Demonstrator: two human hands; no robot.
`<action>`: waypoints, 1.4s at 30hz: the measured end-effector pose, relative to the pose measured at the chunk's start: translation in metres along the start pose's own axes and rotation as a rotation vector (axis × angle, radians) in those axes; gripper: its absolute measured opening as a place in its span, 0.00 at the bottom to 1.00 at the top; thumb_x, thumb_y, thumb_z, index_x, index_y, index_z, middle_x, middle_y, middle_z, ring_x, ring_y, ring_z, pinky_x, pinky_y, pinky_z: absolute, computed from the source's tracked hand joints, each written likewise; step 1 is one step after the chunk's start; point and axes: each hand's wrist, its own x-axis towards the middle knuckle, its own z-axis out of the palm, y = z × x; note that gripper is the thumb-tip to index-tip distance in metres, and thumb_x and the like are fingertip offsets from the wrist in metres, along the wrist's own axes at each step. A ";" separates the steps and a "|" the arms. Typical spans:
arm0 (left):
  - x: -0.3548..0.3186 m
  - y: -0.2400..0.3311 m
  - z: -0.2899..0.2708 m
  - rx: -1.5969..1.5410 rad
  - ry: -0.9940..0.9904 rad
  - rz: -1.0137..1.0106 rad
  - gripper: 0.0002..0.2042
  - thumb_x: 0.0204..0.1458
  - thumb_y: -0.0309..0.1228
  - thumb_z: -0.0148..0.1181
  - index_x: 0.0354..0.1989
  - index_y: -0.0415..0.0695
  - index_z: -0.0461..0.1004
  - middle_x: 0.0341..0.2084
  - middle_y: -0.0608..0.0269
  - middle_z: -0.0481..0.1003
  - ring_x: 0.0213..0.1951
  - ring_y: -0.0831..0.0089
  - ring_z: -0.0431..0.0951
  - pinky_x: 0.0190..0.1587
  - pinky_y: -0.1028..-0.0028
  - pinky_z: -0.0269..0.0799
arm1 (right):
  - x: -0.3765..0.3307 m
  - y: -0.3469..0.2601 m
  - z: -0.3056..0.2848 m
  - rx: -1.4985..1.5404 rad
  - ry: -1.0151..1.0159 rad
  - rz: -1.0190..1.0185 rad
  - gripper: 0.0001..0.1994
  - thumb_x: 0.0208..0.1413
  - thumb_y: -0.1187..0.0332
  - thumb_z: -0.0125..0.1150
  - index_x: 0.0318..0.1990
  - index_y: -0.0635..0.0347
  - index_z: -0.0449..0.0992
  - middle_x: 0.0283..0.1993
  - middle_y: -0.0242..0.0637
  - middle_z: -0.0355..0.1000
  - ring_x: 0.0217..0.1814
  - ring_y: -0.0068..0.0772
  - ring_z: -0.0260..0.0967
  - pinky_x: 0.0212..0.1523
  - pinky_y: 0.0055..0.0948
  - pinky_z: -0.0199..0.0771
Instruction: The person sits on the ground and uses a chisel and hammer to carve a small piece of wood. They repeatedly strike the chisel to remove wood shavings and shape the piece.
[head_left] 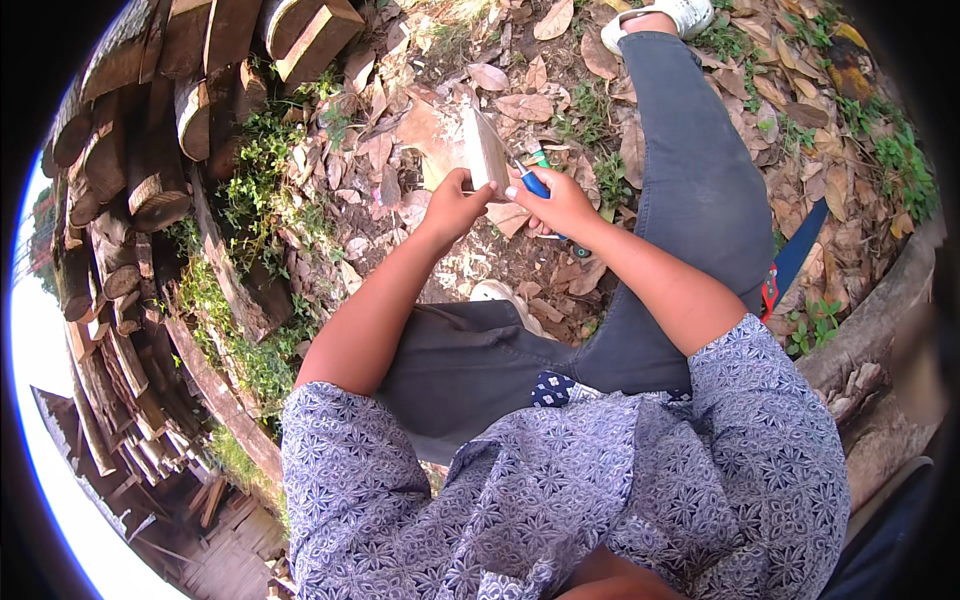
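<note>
My left hand (460,208) is closed round the near end of a pale block of wood (485,150), its thumb pressed on the wood. The block points away from me, above the leaf-covered ground. My right hand (562,207) grips a carving tool with a blue handle (534,182). Its short metal end lies close beside the block's right side; whether it touches the wood I cannot tell. Just beyond the right hand shows a small green object (541,158), partly hidden.
Stacked split logs (130,180) rise on the left. At my right lies a saw with a red handle (770,292) and a blue blade (803,240). A thick log (870,310) runs along the right edge. Dry leaves (525,107) and pale shavings cover the ground.
</note>
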 end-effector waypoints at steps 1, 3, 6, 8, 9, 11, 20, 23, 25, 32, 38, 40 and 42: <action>0.002 -0.004 0.000 0.086 -0.005 0.012 0.21 0.65 0.41 0.61 0.53 0.34 0.69 0.46 0.57 0.77 0.44 0.70 0.80 0.48 0.69 0.80 | 0.002 0.005 -0.005 -0.010 -0.016 0.050 0.22 0.64 0.56 0.63 0.57 0.65 0.75 0.25 0.32 0.73 0.22 0.23 0.74 0.21 0.26 0.76; 0.012 -0.021 -0.002 0.235 0.032 0.035 0.24 0.62 0.45 0.65 0.50 0.32 0.71 0.39 0.55 0.78 0.40 0.73 0.80 0.41 0.72 0.78 | 0.003 0.013 -0.010 -0.064 -0.012 0.105 0.21 0.66 0.57 0.59 0.57 0.65 0.73 0.27 0.33 0.73 0.22 0.24 0.74 0.21 0.28 0.76; 0.020 -0.035 -0.005 0.454 0.088 0.047 0.28 0.57 0.51 0.68 0.44 0.32 0.74 0.29 0.53 0.78 0.34 0.71 0.79 0.37 0.71 0.74 | 0.003 0.017 -0.009 -0.075 -0.023 0.126 0.20 0.67 0.58 0.56 0.57 0.65 0.72 0.30 0.33 0.74 0.22 0.24 0.74 0.22 0.29 0.76; 0.020 -0.038 -0.004 0.541 0.126 0.100 0.28 0.56 0.52 0.67 0.44 0.32 0.75 0.29 0.51 0.79 0.34 0.66 0.80 0.39 0.67 0.75 | 0.003 0.016 -0.010 -0.106 -0.052 0.165 0.20 0.67 0.59 0.56 0.58 0.64 0.71 0.31 0.34 0.74 0.23 0.24 0.73 0.22 0.28 0.76; 0.019 -0.036 -0.002 0.585 0.143 0.127 0.29 0.55 0.52 0.67 0.44 0.32 0.76 0.30 0.50 0.79 0.34 0.63 0.81 0.40 0.65 0.76 | 0.002 0.015 -0.012 -0.122 -0.064 0.186 0.20 0.67 0.59 0.55 0.58 0.64 0.71 0.32 0.34 0.74 0.23 0.24 0.73 0.22 0.28 0.76; 0.018 -0.033 -0.003 0.611 0.163 0.110 0.28 0.54 0.51 0.66 0.45 0.32 0.76 0.31 0.47 0.80 0.35 0.57 0.82 0.42 0.62 0.76 | 0.003 0.014 -0.016 -0.120 -0.104 0.238 0.25 0.67 0.57 0.56 0.65 0.63 0.67 0.32 0.32 0.72 0.23 0.22 0.71 0.22 0.26 0.75; 0.005 0.009 -0.004 0.678 0.222 0.267 0.23 0.49 0.40 0.66 0.43 0.30 0.75 0.35 0.39 0.78 0.38 0.46 0.81 0.46 0.56 0.76 | 0.011 0.021 -0.023 -0.108 0.032 0.239 0.28 0.65 0.59 0.57 0.69 0.62 0.65 0.33 0.35 0.74 0.23 0.26 0.72 0.25 0.29 0.76; 0.003 0.006 -0.001 0.769 0.187 0.413 0.20 0.49 0.37 0.69 0.42 0.32 0.74 0.37 0.40 0.76 0.41 0.44 0.79 0.47 0.55 0.76 | 0.020 0.037 -0.028 -0.180 0.058 0.250 0.32 0.62 0.59 0.58 0.72 0.58 0.63 0.35 0.40 0.75 0.27 0.32 0.75 0.31 0.35 0.78; 0.004 0.001 -0.002 0.857 0.132 0.504 0.19 0.49 0.35 0.70 0.42 0.34 0.73 0.38 0.41 0.75 0.43 0.44 0.77 0.49 0.55 0.75 | 0.024 0.045 -0.031 -0.278 0.082 0.224 0.33 0.60 0.59 0.60 0.73 0.54 0.64 0.38 0.45 0.76 0.32 0.38 0.77 0.37 0.39 0.78; 0.011 -0.020 -0.003 0.919 -0.029 0.512 0.19 0.49 0.35 0.73 0.45 0.36 0.76 0.39 0.47 0.76 0.41 0.50 0.80 0.47 0.59 0.77 | 0.032 0.061 -0.036 -0.488 0.237 -0.014 0.28 0.54 0.58 0.63 0.65 0.46 0.76 0.54 0.55 0.71 0.50 0.52 0.77 0.54 0.41 0.77; 0.008 -0.035 -0.002 0.938 0.032 0.357 0.24 0.52 0.40 0.72 0.51 0.39 0.72 0.41 0.44 0.76 0.47 0.46 0.78 0.52 0.54 0.75 | 0.035 0.064 -0.038 -0.425 0.243 0.041 0.26 0.53 0.59 0.64 0.62 0.48 0.78 0.56 0.54 0.72 0.52 0.51 0.77 0.55 0.41 0.76; 0.006 -0.049 -0.001 0.922 -0.018 0.376 0.27 0.52 0.40 0.72 0.54 0.41 0.67 0.43 0.40 0.74 0.48 0.42 0.78 0.53 0.54 0.75 | 0.036 0.068 -0.038 -0.422 0.256 0.033 0.26 0.53 0.59 0.64 0.62 0.49 0.78 0.56 0.54 0.73 0.52 0.50 0.77 0.54 0.40 0.77; 0.005 -0.061 -0.005 0.931 -0.139 0.346 0.32 0.51 0.38 0.73 0.60 0.43 0.61 0.48 0.35 0.70 0.50 0.37 0.76 0.54 0.53 0.75 | 0.036 0.069 -0.036 -0.412 0.259 0.020 0.26 0.53 0.60 0.63 0.62 0.51 0.78 0.55 0.54 0.74 0.50 0.48 0.78 0.53 0.39 0.78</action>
